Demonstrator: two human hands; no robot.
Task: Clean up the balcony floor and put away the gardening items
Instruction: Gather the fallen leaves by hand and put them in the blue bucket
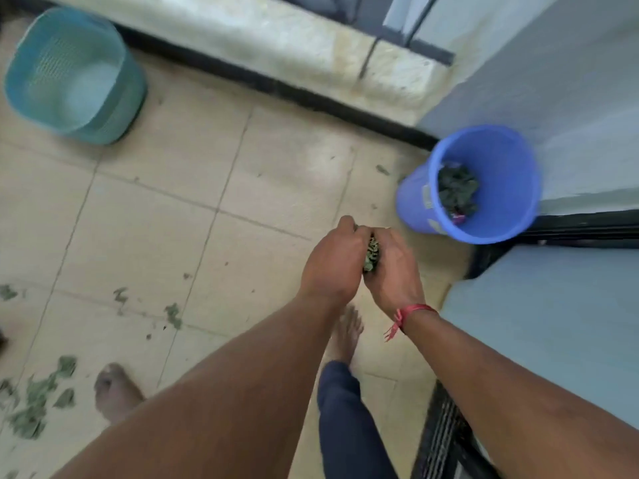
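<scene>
My left hand [330, 264] and my right hand [394, 267] are cupped together around a clump of green leaves [371, 255], held above the tiled floor. A blue bucket [498, 150] stands to the upper right of my hands in the corner, with dark leaves [456, 193] inside it. More loose green leaves [34, 399] lie scattered on the floor at the lower left, and smaller bits [173, 314] lie on the tiles nearer the middle.
A teal mesh basket [74, 76] stands at the top left by the low balcony wall [276, 39]. A grey-blue wall and door frame [553, 305] line the right side, with a black floor grate [446, 433] below. My bare feet [116, 392] are on the tiles.
</scene>
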